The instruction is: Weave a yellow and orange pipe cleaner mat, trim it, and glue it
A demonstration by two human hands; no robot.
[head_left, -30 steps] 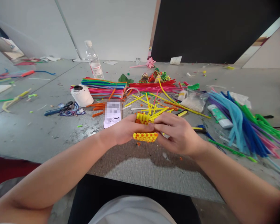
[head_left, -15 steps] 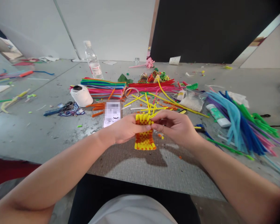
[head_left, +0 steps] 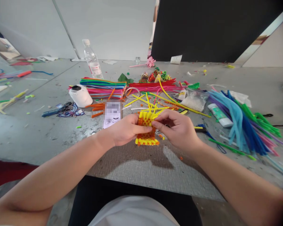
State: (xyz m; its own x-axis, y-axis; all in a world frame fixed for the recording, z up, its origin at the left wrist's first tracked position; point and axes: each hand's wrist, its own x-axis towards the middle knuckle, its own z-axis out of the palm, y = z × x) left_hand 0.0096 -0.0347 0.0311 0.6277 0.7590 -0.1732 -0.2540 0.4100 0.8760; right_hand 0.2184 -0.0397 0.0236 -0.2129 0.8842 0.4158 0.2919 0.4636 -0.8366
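A woven piece of yellow and orange pipe cleaners (head_left: 147, 140) is held up above the near part of the table. My left hand (head_left: 128, 129) is closed on its left side, with the thumb across its front. At the upper right edge, the thumb and fingers of my right hand (head_left: 179, 127) pinch a yellow pipe cleaner end of the weave; the exact tip is partly hidden by the fingers. Just beyond the hands lie loose yellow pipe cleaners (head_left: 146, 102). A phone (head_left: 112, 114) with a lit screen stands beside my left hand.
A white thread cone (head_left: 81, 96) and a plastic bottle (head_left: 93, 62) stand at the left. Bundles of coloured pipe cleaners (head_left: 103, 88) lie behind. On the right are a green-and-white tube (head_left: 219, 115), blue pipe cleaners (head_left: 240, 125) and a clear bag (head_left: 194, 99). Orange scraps dot the table.
The woven piece has tilted, so its lower edge sits higher and its upper face shows more. My right fingers have shifted slightly at its upper right edge. The view moved slightly.
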